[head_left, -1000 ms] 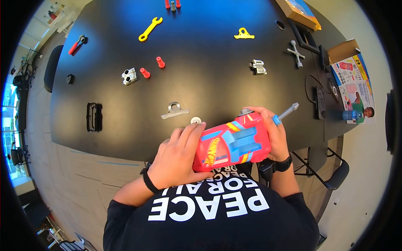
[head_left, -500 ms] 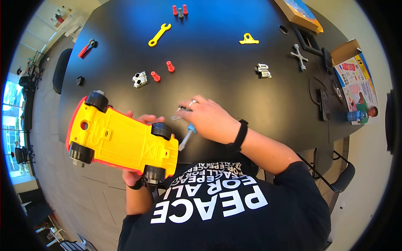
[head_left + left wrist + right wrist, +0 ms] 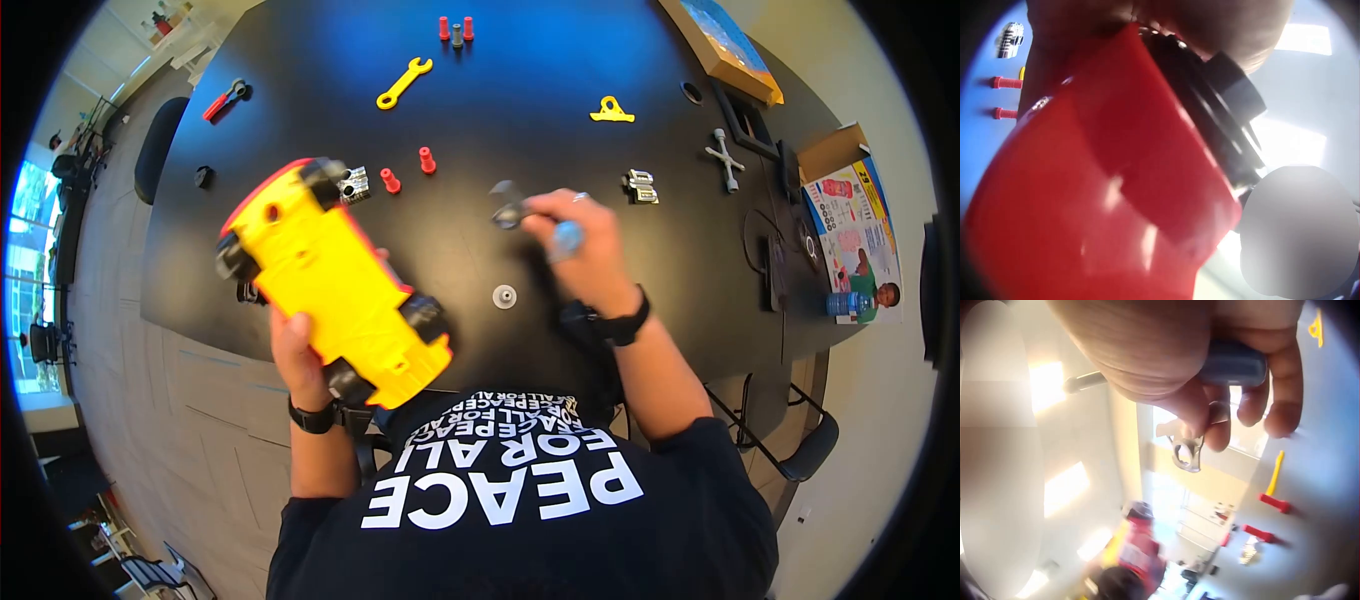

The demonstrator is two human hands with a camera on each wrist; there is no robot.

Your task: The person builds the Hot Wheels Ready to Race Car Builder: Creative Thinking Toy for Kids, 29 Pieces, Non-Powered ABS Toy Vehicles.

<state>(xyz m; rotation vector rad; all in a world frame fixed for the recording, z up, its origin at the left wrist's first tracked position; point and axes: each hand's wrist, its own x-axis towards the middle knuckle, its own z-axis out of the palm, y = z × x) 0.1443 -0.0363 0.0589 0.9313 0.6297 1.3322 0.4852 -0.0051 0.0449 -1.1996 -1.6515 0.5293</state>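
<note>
Left hand (image 3: 292,352) grips the car (image 3: 325,290); right hand (image 3: 592,245) holds bracket (image 3: 1196,462) and screwdriver (image 3: 566,238) over black table (image 3: 540,120), chairs (image 3: 810,450) beside it.

My toy car (image 3: 335,290) shows me a yellow underside, red edges and black wheels (image 3: 428,318). My screwdriver handle (image 3: 567,238) is blue (my shirt (image 3: 690,530) is black, lettered white).
</note>
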